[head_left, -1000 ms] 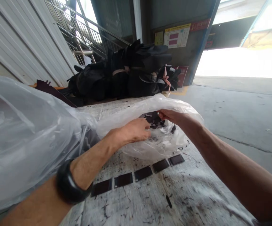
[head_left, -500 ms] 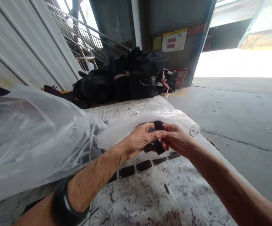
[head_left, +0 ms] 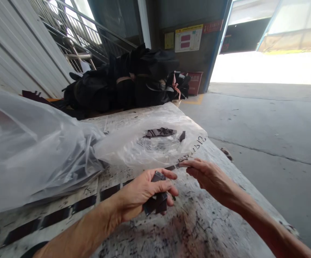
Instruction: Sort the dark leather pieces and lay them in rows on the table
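Note:
My left hand (head_left: pixel 148 195) is closed around a small stack of dark flat rectangular pieces (head_left: pixel 155 204), thumb across the top. My right hand (head_left: pixel 209 179) reaches to the table beside the bag's near edge, its fingertips on a single dark rectangular piece (head_left: pixel 181 161). From there a row of similar dark pieces (head_left: pixel 84 204) runs to the lower left, partly hidden behind my left hand and forearm. Just beyond both hands lies a clear plastic bag (head_left: pixel 123 143) with black handwriting; more dark pieces (head_left: pixel 160 132) show in its middle.
A larger translucent plastic sheet or bag (head_left: pixel 37 154) bulges at the left. Black bundles tied with straps (head_left: pixel 128 86) are piled behind the whitish, stained table (head_left: pixel 198 222). Grey floor (head_left: pixel 265 118) stretches to the right, past the table's edge.
My hands have parted: the left came down nearer with the stack, the right moved to the table by the bag. The view has shifted, showing more of the row and the bag's contents.

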Tool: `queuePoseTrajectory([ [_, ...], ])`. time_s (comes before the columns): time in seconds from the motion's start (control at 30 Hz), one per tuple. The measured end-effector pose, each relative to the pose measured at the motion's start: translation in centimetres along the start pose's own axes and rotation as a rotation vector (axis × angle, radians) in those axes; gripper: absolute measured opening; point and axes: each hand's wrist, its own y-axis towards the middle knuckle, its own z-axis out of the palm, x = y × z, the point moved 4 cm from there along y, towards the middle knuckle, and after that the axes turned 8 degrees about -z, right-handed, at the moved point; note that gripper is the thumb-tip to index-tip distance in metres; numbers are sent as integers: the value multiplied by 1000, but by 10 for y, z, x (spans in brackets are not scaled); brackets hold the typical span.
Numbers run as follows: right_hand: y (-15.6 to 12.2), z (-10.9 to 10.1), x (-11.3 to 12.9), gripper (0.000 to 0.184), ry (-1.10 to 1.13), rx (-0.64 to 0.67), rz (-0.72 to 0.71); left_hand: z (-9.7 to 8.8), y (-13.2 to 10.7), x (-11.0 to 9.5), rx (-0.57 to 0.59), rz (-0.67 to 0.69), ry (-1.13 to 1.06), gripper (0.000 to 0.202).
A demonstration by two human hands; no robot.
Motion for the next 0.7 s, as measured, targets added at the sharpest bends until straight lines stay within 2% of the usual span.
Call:
queuePoseTrajectory([
  [0.1,-24,1,-1,28,-193,10,-111,11,7,8,24,-24,40,31],
  [0.2,-42,9,-2,31,-152,45,-150,23,17,13,48,-25,86,27],
  [0.27,-51,13,-3,34,-61,60,-140,29,23,18,20,-35,118,23],
  [0.33,-56,14,-8,37,80,86,-68,32,27,23,-28,-46,163,21],
  [0.43,-56,11,-22,31,362,92,135,37,27,25,-73,-44,317,17],
  [0.53,-44,-4,-41,26,514,52,276,37,27,12,-174,83,622,16],
  [0.7,-1,-44,-71,19,383,-9,302,22,40,-37,-425,435,1066,22],
])
